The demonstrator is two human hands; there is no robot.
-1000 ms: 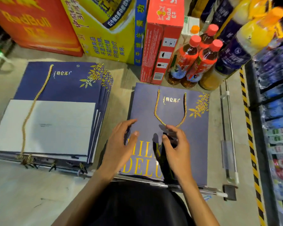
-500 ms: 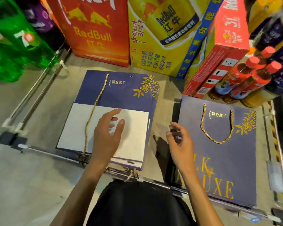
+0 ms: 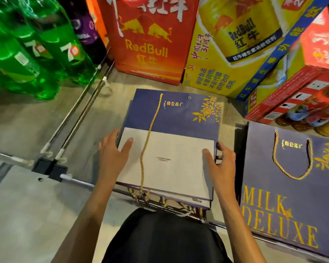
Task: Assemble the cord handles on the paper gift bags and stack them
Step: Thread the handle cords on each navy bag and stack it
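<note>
A stack of flat navy gift bags (image 3: 171,114) lies on the shelf in front of me, the top one showing its white folded base. A loose gold cord (image 3: 150,130) runs from the top bag's left hole down over the white panel to the near edge. My left hand (image 3: 112,158) holds the stack's left edge, thumb on the white panel. My right hand (image 3: 220,168) grips the right edge, thumb on top and fingers curled round the side. To the right lies a navy "MILK DELUXE" bag (image 3: 292,205) with its gold cord handle (image 3: 291,175) looped through both holes.
Red (image 3: 148,44) and yellow (image 3: 226,54) Red Bull cartons stand right behind the bags. Green soda bottles (image 3: 36,54) fill the left, past a metal shelf divider (image 3: 80,114). Bottled tea (image 3: 311,111) and a red box crowd the back right.
My view swung left from the finished bag to the stack. Both hands left the finished bag and moved onto the sides of the stack's top bag.
</note>
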